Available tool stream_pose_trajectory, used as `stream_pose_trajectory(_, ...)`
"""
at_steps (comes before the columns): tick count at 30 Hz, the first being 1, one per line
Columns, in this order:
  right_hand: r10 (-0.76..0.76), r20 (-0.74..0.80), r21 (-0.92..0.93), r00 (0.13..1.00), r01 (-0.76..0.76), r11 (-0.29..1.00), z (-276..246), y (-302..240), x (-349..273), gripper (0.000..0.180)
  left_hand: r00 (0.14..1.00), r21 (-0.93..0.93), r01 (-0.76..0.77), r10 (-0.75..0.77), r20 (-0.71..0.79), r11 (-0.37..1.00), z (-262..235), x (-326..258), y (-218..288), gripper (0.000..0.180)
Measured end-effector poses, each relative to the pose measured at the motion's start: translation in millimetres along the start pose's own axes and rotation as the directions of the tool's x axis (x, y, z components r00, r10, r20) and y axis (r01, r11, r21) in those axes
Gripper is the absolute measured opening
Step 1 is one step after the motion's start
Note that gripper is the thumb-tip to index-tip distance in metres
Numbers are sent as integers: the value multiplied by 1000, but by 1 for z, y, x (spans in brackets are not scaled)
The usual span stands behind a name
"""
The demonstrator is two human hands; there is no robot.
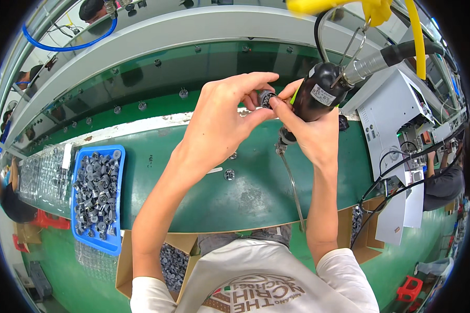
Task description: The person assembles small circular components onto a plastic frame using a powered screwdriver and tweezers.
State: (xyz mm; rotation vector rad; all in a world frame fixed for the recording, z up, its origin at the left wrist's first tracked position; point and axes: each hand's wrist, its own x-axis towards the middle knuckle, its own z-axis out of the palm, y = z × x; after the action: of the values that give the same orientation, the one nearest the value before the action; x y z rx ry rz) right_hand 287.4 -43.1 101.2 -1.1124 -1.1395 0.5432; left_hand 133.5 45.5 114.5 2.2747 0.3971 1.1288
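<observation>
My left hand point(214, 117) pinches a small round dark grey part point(267, 98) between thumb and fingers, above the far side of the green workbench. My right hand point(316, 133) is closed round a black power screwdriver point(321, 91), whose lower end point(285, 138) shows below my thumb. The right thumb tip reaches the grey part's edge. Some of the right fingers are hidden behind the tool. On the bench below my hands lies another round part point(229, 174), with a further one point(233, 155) partly covered by my left wrist.
At left, a blue tray point(121, 180) holds many grey parts, beside clear plastic packaging point(44, 172). A green conveyor point(164, 104) carries spaced parts beyond the bench. A white machine point(381, 125) with black cables stands right. Cardboard boxes point(124, 266) sit below the front edge. Other people work nearby.
</observation>
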Motion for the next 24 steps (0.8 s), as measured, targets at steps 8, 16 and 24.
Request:
stream_pose_trajectory(8, -22, -10, -17, 1000, 22, 1000, 0, -3, -4, 10, 989, -151, 151, -149, 21, 977, -1, -4, 4, 47)
stream_pose_trajectory(16, -47, -28, -22, 998, 47, 999, 1, 3, -5, 11, 996, -99, 51, -57, -62, 994, 2, -8, 1, 37)
stream_pose_trajectory(24, -28, -11, 42, 1000, 29, 999, -2, 6, -3, 14, 983, -227, 166, -142, 119, 960, -4, 0, -2, 35)
